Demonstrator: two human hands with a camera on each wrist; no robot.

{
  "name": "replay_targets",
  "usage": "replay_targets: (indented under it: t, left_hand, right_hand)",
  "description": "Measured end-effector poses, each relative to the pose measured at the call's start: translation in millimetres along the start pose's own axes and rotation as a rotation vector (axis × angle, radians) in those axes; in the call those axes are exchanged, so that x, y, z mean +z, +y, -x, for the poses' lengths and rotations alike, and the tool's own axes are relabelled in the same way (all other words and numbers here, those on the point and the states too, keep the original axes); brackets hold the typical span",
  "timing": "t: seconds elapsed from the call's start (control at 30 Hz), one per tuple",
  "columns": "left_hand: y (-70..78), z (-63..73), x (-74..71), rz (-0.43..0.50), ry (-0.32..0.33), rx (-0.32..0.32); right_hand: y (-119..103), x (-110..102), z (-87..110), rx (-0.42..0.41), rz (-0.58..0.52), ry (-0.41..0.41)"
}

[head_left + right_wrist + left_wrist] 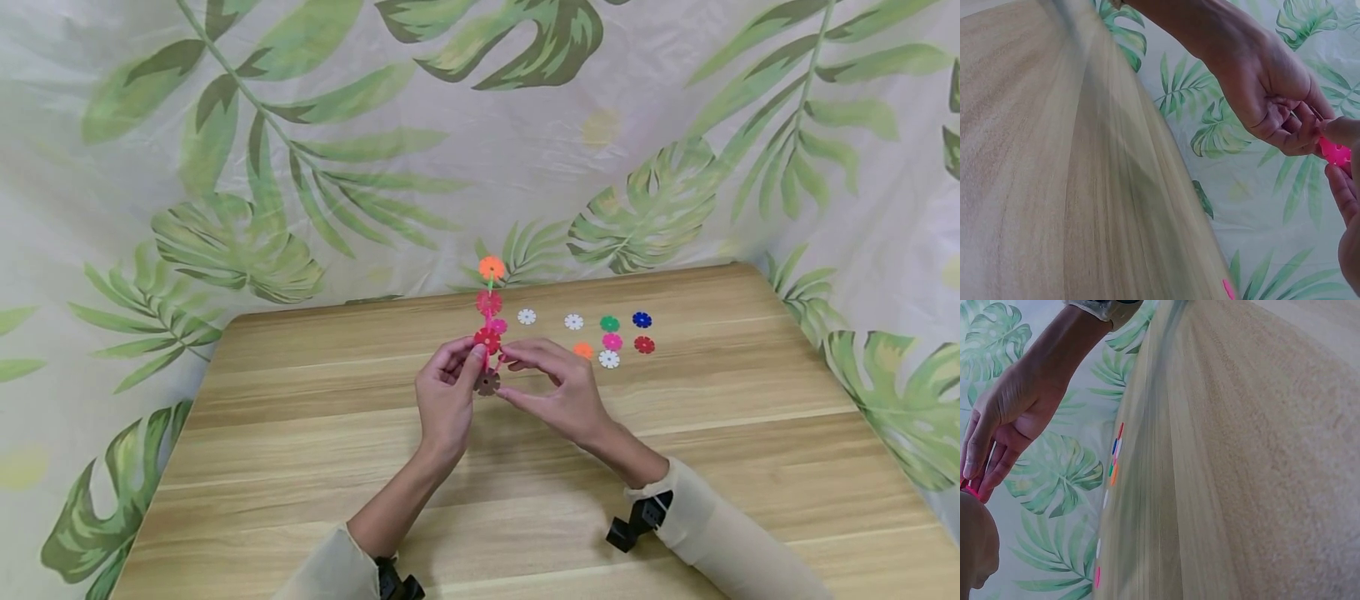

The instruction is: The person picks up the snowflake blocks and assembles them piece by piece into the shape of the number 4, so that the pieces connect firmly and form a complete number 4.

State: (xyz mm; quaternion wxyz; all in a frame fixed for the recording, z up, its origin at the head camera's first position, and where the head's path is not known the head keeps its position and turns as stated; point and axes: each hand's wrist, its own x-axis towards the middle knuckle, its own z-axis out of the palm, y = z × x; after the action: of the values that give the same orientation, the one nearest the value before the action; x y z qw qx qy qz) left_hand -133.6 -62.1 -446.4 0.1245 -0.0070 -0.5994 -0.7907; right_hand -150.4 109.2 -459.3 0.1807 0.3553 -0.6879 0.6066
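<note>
Both hands hold a tall assembly of notched plastic discs above the table. Its top is an orange disc [491, 267], with a green edge-on piece under it. Lower down come red and pink discs [489, 302], then a red disc [487, 340] and a brownish disc [488, 382] at the bottom. My left hand [444, 404] pinches the lower part, its thumb just under the red disc. With thumb and fingers, my right hand [562, 390] holds a pink disc [1337, 152] at the assembly's right side. Fingers partly hide the joints.
Loose discs lie on the wooden table [300, 467] behind and right of the hands: white [527, 317], green [610, 322], blue [641, 319], red [644, 344], orange [583, 351] and others. A leaf-print curtain [480, 167] hangs behind the table.
</note>
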Motion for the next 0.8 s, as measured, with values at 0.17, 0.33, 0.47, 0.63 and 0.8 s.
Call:
replay_targets:
  t: [0.17,0.33,0.47,0.63,0.8]
  left_hand:
    - [0.8,0.1,0.1,0.013,-0.007,0.000]
    - [2.0,1.1,0.6,0.036,-0.009,-0.007]
    - [2.0,1.3,1.5,0.036,-0.011,0.000]
    - [2.4,1.8,3.3,0.024,-0.006,0.006]
    - [2.3,2.1,6.0,0.039,0.003,0.004]
  right_hand:
    - [1.1,-0.8,-0.4,-0.043,0.079,0.004]
    - [2.2,-2.0,-0.1,-0.064,0.151,0.007]
    - [2.8,-2.3,0.3,-0.070,0.163,0.006]
    - [3.6,-1.8,0.3,-0.088,0.171,0.015]
    - [3.5,-1.3,0.1,-0.112,0.187,0.039]
